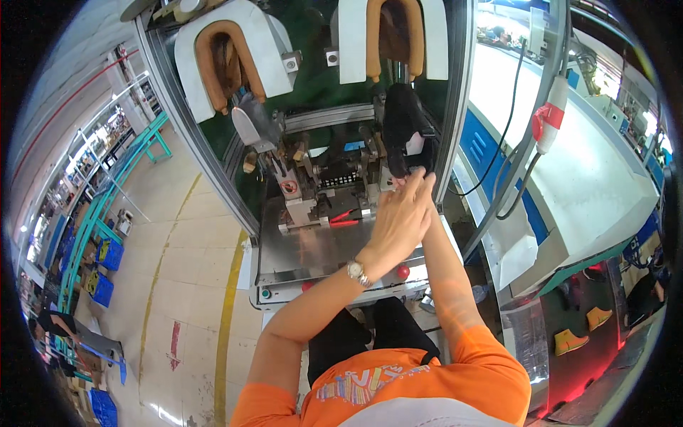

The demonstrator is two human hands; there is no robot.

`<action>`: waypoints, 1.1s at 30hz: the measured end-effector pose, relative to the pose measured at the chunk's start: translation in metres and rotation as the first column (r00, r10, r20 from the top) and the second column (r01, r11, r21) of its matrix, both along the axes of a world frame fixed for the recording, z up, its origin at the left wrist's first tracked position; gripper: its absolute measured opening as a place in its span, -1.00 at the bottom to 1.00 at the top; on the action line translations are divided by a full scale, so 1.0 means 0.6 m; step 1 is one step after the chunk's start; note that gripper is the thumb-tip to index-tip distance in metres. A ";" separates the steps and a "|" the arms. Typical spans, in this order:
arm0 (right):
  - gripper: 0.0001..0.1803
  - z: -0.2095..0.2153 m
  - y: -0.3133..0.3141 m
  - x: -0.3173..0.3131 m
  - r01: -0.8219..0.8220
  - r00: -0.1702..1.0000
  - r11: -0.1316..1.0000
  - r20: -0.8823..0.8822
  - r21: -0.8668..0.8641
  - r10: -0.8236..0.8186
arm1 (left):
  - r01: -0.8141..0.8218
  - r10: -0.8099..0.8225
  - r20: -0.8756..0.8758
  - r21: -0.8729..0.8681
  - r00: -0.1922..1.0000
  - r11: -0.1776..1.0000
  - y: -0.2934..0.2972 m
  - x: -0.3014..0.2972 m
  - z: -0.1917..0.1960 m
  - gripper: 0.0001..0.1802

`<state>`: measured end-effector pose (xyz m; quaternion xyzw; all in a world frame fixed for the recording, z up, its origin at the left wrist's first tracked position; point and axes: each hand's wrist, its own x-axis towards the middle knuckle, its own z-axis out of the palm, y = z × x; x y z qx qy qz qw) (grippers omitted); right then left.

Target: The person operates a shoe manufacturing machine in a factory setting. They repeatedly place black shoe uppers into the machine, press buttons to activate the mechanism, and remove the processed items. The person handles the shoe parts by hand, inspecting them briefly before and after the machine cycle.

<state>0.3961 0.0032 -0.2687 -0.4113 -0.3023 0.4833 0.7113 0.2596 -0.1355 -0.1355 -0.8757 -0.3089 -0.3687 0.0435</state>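
A black boot or shoe upper (407,128) sits upside down or upright, I cannot tell which, on the right station of a two-station machine. At its lower end is my left hand (400,222), fingers bent and pressed together against the black material. A watch (357,272) is on that wrist. My right hand (431,213) reaches to the same spot, mostly hidden behind the left one, so its fingers do not show clearly. On the left station a bare grey metal form (255,124) points upward.
Above the stations hang two white blocks with brown U-shaped pads (206,57). Red-handled pliers (344,218) lie on the metal bed. A red button (403,272) is on the front edge. To the right, yellow shoes (571,341) rest beside a white machine (569,192).
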 end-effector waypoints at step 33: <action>-0.75 -0.065 -0.035 0.060 0.047 0.999 0.978 0.035 -0.203 -0.041 | 0.411 -0.353 0.212 -0.410 0.911 0.814 -0.020 -0.049 -0.053 -0.46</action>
